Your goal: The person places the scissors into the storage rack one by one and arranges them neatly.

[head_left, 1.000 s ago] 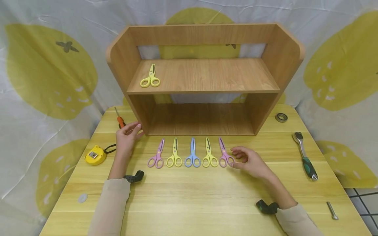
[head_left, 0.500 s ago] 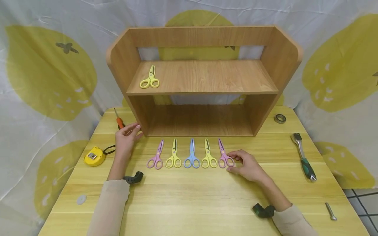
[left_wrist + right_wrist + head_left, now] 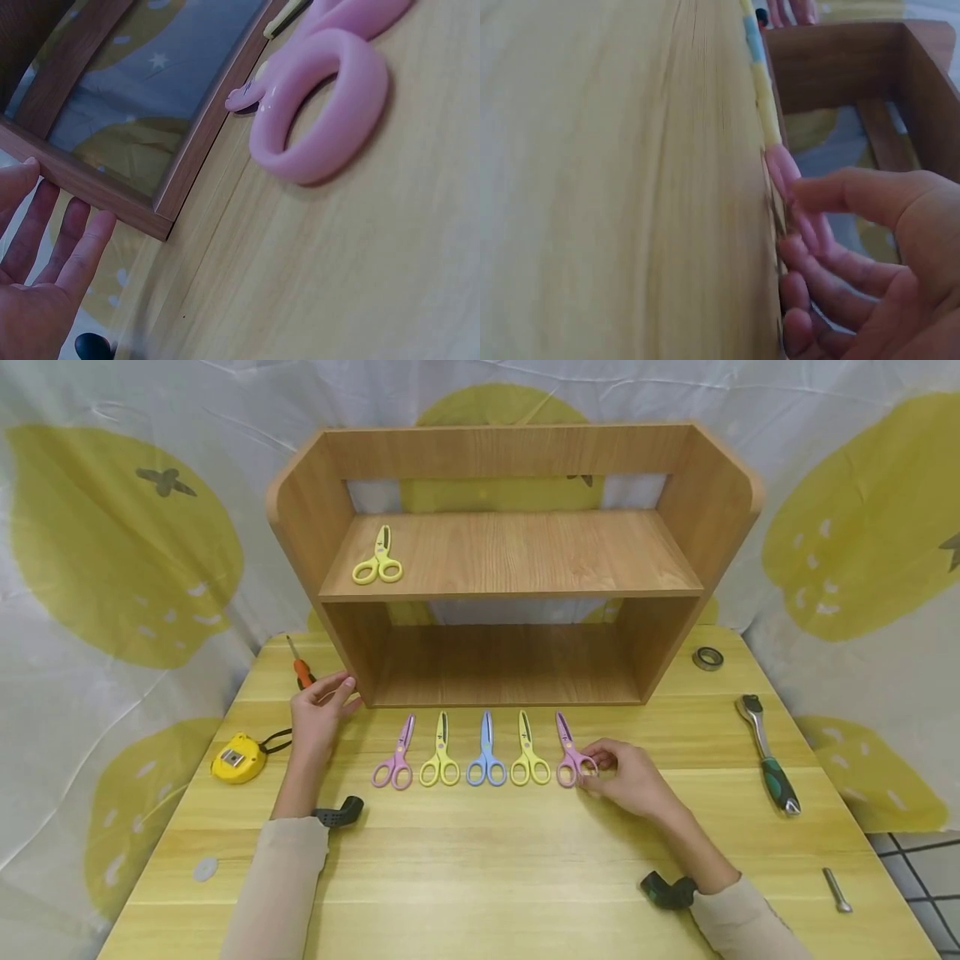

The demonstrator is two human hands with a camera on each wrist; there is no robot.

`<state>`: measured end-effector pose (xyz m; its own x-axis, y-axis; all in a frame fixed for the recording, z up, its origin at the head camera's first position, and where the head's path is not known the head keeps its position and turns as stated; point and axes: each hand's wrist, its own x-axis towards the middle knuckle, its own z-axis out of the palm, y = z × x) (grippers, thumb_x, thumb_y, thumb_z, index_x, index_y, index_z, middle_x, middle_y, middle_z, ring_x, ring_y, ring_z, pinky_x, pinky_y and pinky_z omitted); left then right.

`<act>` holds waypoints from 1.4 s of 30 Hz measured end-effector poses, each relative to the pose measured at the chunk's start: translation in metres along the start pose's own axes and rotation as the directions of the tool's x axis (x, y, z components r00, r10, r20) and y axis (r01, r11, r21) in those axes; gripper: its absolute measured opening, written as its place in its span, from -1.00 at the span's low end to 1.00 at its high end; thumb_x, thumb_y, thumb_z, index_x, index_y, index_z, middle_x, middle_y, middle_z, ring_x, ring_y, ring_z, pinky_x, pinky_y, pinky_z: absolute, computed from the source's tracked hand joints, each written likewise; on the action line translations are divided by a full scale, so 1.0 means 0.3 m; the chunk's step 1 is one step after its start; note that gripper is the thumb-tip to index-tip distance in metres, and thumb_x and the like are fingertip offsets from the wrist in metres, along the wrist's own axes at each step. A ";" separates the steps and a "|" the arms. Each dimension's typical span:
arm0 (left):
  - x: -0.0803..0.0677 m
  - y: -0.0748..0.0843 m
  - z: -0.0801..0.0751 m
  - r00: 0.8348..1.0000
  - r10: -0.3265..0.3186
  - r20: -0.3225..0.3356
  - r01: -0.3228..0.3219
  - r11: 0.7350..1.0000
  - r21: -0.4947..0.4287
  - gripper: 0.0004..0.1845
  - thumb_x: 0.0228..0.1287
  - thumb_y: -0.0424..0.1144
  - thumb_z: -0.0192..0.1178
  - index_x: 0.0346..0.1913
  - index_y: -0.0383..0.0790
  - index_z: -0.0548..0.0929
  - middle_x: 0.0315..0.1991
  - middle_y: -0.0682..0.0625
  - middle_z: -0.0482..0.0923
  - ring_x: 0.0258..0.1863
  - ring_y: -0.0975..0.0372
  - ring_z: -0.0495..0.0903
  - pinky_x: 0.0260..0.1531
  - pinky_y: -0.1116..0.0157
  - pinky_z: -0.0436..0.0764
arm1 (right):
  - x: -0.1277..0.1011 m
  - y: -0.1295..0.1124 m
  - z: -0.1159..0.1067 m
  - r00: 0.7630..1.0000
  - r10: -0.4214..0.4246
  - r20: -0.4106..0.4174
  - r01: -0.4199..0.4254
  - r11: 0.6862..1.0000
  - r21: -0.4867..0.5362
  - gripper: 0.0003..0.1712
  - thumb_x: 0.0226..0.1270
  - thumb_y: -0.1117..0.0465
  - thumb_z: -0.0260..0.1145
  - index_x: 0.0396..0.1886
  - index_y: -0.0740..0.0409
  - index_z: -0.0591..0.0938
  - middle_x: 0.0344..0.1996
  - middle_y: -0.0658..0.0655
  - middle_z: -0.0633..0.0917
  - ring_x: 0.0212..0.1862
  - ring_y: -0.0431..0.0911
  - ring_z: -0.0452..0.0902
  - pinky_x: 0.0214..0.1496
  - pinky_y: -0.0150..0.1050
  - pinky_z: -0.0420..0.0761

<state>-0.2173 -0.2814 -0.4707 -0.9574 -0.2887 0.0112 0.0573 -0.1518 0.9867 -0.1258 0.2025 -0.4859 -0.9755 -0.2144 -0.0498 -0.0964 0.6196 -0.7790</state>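
Observation:
My right hand (image 3: 628, 777) pinches the right handle loop of the rightmost pink scissors (image 3: 567, 745), which lie on the table. In the right wrist view the thumb (image 3: 855, 193) overlaps the pink loop (image 3: 821, 232), with the fingers on its other side. To the left lie yellow scissors (image 3: 524, 735), blue scissors (image 3: 487, 739), more yellow scissors (image 3: 442, 739) and another pair of pink scissors (image 3: 402, 743). My left hand (image 3: 317, 714) rests its fingertips against the left side of the wooden shelf (image 3: 510, 593); its fingers look loosely extended in the left wrist view.
Yellow scissors (image 3: 383, 553) lie on the shelf's upper board. Left on the table are a screwdriver (image 3: 302, 670), a tape measure (image 3: 238, 759) and a grey disc (image 3: 206, 869). On the right are a bearing ring (image 3: 708, 658), a ratchet wrench (image 3: 769, 756) and a bolt (image 3: 837, 891).
My right hand has moved left onto the rightmost pink scissors and its fingers have closed on the loop, with the scissors turned slightly. My left hand stays at the shelf.

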 end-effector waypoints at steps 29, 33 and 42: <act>-0.019 0.041 0.011 0.999 -0.032 0.004 0.032 0.999 -0.015 -0.65 0.32 -0.39 0.39 0.11 -0.47 0.68 -0.09 -0.03 0.68 -0.05 0.17 0.75 0.12 0.01 0.70 | -0.044 -0.268 -0.184 0.993 -0.103 -0.051 0.113 0.956 0.270 -0.56 0.28 0.23 0.55 0.13 0.15 0.67 -0.31 0.12 0.79 -0.28 -0.09 0.72 -0.30 -0.37 0.75; -0.025 0.050 0.015 0.999 -0.037 0.007 0.037 0.999 -0.020 -0.65 0.32 -0.40 0.39 0.11 -0.48 0.68 -0.09 -0.03 0.68 -0.06 0.17 0.76 0.12 0.02 0.69 | -0.042 -0.342 -0.223 0.977 -0.186 -0.104 0.209 0.934 0.289 -0.58 0.28 0.27 0.54 0.12 0.14 0.68 -0.31 0.12 0.79 -0.29 -0.12 0.70 -0.28 -0.40 0.74; -0.036 0.065 0.019 0.999 -0.036 0.010 0.037 0.999 -0.022 -0.65 0.31 -0.40 0.40 0.10 -0.49 0.68 -0.10 -0.05 0.70 -0.06 0.16 0.76 0.14 -0.03 0.67 | 0.022 -0.513 -0.280 0.927 -0.310 -0.211 0.365 0.872 0.325 -0.58 0.26 0.35 0.53 0.12 0.26 0.68 -0.30 0.05 0.82 -0.27 -0.15 0.71 -0.18 -0.41 0.80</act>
<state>-0.2075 -0.2759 -0.4506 -0.9616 -0.2734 -0.0232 0.0285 -0.1834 0.9826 -0.1339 0.1691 -0.3138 -0.9162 -0.2316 0.3270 -0.3763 0.2169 -0.9008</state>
